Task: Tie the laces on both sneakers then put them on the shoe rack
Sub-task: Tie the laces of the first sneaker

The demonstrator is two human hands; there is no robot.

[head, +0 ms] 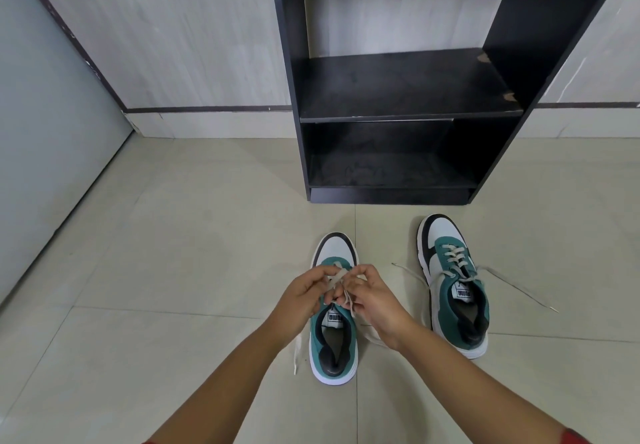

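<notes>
Both hands [341, 300] pinching laces [337, 279] over L sneaker [334, 333], forearms converging

shoe rack [408, 90] top cropped, knot hidden

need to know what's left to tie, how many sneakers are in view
2. The left sneaker sits on the floor under both hands, its laces being worked. The right sneaker stands beside it, untied, in front of the shoe rack.

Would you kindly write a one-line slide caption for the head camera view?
Both hands tie the left sneaker's laces while the right sneaker lies unlaced before a black shoe rack.
</notes>
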